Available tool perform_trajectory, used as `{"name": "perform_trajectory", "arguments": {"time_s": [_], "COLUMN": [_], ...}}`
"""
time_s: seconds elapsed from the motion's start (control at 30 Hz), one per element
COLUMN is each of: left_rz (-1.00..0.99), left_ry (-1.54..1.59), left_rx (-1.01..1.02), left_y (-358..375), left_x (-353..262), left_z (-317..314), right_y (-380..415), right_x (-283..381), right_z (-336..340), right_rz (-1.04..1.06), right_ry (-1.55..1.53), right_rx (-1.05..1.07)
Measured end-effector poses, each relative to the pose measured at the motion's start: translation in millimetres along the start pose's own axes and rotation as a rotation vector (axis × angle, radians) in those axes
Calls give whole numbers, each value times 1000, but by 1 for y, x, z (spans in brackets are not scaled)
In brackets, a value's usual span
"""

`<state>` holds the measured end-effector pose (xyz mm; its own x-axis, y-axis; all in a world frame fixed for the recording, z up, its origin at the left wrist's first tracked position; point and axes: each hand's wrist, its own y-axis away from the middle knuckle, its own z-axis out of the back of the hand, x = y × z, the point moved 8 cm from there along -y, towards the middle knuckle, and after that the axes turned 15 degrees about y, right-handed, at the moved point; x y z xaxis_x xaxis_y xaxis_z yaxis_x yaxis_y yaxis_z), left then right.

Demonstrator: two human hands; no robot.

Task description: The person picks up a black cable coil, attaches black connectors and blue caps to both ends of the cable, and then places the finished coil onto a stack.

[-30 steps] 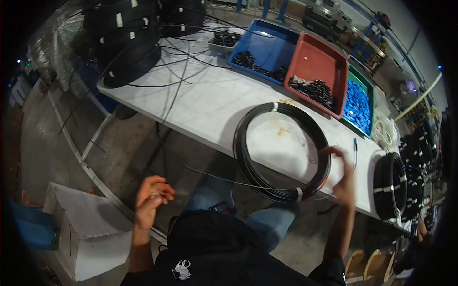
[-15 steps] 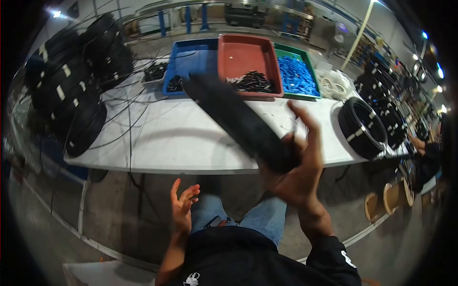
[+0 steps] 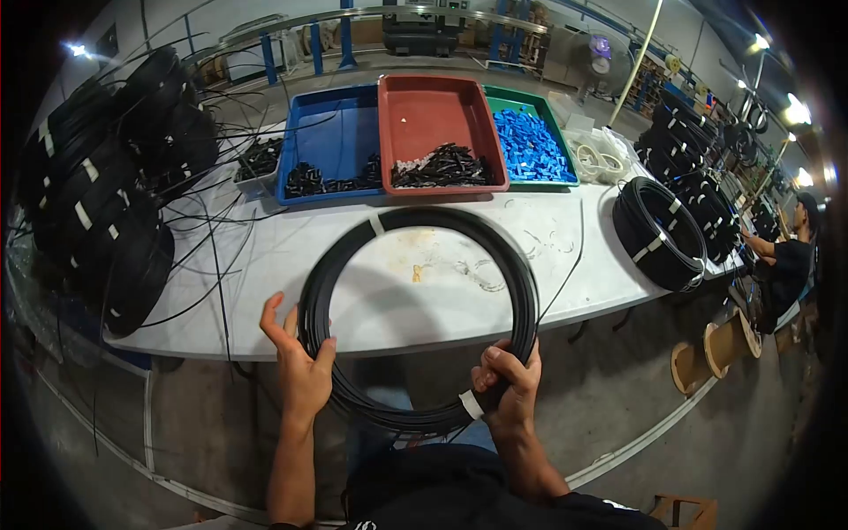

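Note:
A coil of black cable [image 3: 450,218] is held upright as a ring in front of me, over the table's near edge. White tape bands wrap it at the top left and bottom right. My right hand [image 3: 512,380] is closed around its lower right side, beside the lower band. On the left side, my left hand [image 3: 305,367] has its thumb across the front of the coil. Its index finger stands out loosely beyond the coil's outer edge, and the other fingers are partly hidden. A loose cable end sticks up at the right of the coil.
Behind the coil, the white table [image 3: 565,291] carries a blue tray [image 3: 327,132], a red tray [image 3: 442,110] and a green tray [image 3: 565,181] of small parts. Stacked cable coils [image 3: 106,203] stand left; more coils [image 3: 658,234] stand right. A person [image 3: 786,256] works far right.
The coil has turned from edge-on to facing me as an open ring and come lower. My left hand has risen from beside my lap to the coil's left side.

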<state>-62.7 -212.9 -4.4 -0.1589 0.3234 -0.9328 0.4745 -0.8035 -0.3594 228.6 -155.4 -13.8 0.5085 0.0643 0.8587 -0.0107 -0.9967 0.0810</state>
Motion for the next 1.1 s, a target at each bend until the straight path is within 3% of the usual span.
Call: {"name": "perform_trajectory", "arguments": {"time_s": [0.03,0.13,0.2,0.27,0.33,0.47,0.53,0.67,0.7,0.83,0.93,0.97,1.0,1.07,1.1], "left_rz": [80,3,44,192,186,20,-82,-47,-113,-10,-23,-170,-178,-451,-465], "left_ry": [15,-214,-188,-178,-132,-258,-339,-374,-399,-165,43,-234,-227,-184,-185], "left_rx": [27,9,17,90,103,185,271,559,581,558,817,886,891,1005,1003], "left_y": [0,-5,-13,-21,-29,-45,-51,-76,-86,-125,-105,-95,-92,-75,-69], "left_x": [4,-9,-15,-1,19,20,12,11,11,35,43,31,34,24,24], "left_z": [-4,-11,-18,-23,-21,-23,-30,-44,-43,-39,-66,-74,-72,-70,-70], "right_y": [-3,-8,-8,-10,-14,-20,-28,-33,-35,-52,-75,-81,-93,-119,-127], "right_x": [-6,-32,-45,-51,-46,-38,-35,-27,-23,-6,12,25,37,50,56], "right_z": [5,24,33,39,39,51,64,62,62,73,72,62,62,49,43], "right_rz": [-67,-208,-295,-284,-224,-244,-155,-187,-180,-118,-143,-139,-83,145,86], "right_ry": [11,-15,-51,-70,-70,-246,-71,29,78,422,853,1040,1364,1742,1924], "right_rx": [-21,-51,-108,-127,-21,-123,-150,-154,-166,-150,-67,-32,24,122,67]}}
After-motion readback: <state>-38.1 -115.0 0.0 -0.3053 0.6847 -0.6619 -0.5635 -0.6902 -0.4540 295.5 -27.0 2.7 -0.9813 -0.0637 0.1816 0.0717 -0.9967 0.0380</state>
